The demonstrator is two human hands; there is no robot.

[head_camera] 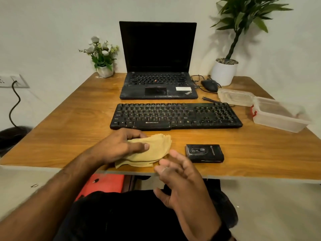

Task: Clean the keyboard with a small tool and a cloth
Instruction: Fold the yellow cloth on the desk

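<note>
Two hands near the keyboard: left hand grips the cloth, right hand fingers loosely spread, empty.

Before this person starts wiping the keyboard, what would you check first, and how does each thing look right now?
1. Yellow cloth in the left hand: ok, its grip holds it.
2. Right hand free: ok, open, holding nothing.
3. Keyboard within reach, nothing lying on it: ok.
4. Black case beside the cloth opened: not ok, lies closed.
5. Small tool ready: cannot tell.
6. Laptop screen dark: ok.
</note>
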